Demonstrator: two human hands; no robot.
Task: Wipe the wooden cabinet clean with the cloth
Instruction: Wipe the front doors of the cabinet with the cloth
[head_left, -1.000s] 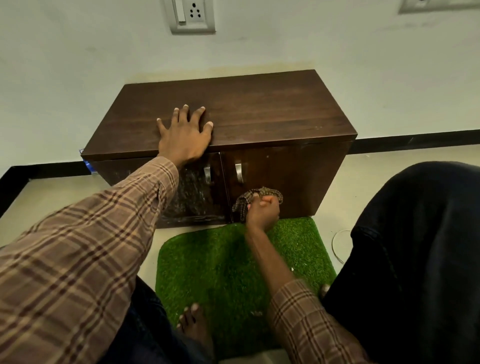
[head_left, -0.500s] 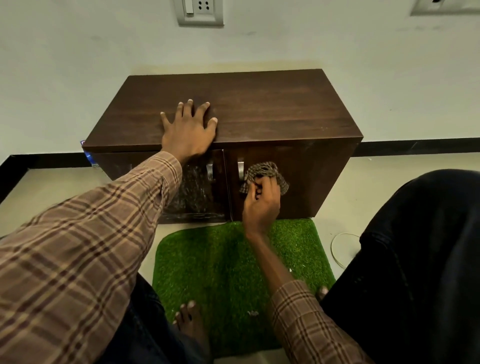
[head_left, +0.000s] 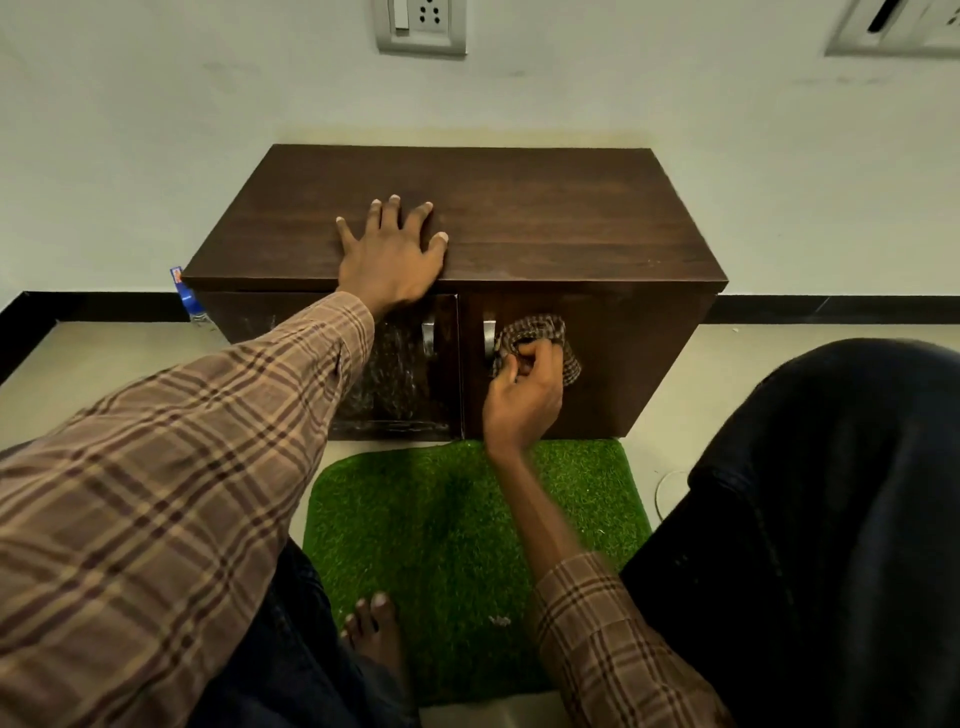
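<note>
My right hand (head_left: 524, 395), fingers gripping the cloth (head_left: 540, 338), moved up the cabinet (head_left: 597, 364) door (left hand (head_left: 392, 260) flat), so wiping continues.

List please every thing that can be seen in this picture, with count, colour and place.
cabinet: 1, dark brown wood, against the wall
door handles: 2, silver, beside the middle seam of the doors
cloth: 1, brown checked, on the right door
mat: 1, green grass, floor before the cabinet
wall sockets: 2, white, wall above
bottle: 1, blue label, behind the cabinet's left end
left hand: flat on the cabinet top
right hand: grips the cloth
foot: 1, bare, on the mat
</note>
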